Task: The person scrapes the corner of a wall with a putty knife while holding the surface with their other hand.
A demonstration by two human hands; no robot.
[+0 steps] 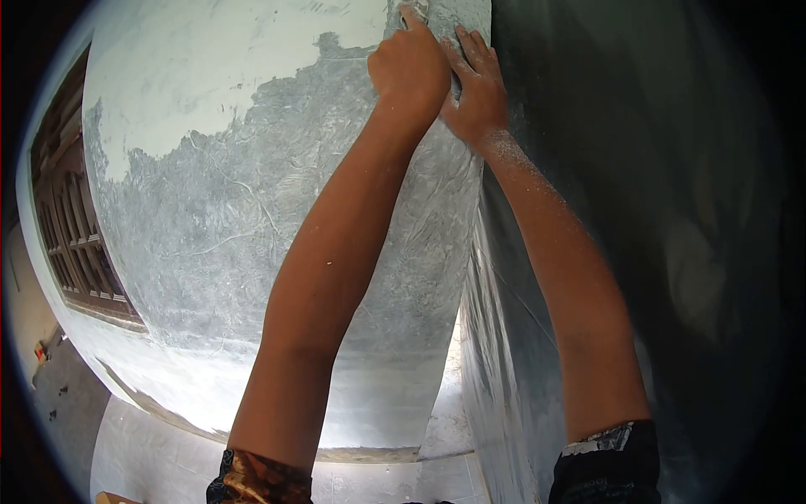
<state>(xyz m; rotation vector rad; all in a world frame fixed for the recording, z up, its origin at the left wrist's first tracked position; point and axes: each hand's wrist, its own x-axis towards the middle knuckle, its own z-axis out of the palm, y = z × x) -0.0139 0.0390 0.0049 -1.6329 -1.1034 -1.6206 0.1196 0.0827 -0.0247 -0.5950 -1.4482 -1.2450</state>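
Note:
High on the wall, my left hand (411,71) is closed with its index finger stretched upward along a small greyish scraper (419,10). Most of that tool is hidden by the hand or cut off by the top of the view. Just to the right, my right hand (480,97) lies open against the wall's right edge, fingers pointing up and dusted with white powder. The wall (227,210) has pale paint on its upper left and a rough, patchy grey surface below and around the hands.
A dark wooden window with bars (80,227) is set in the wall at left. Plastic sheeting (495,336) hangs right of the wall's edge, beside a large dark surface (655,168). Pale floor tiles (361,483) show below. A small orange-red object (40,351) is at far left.

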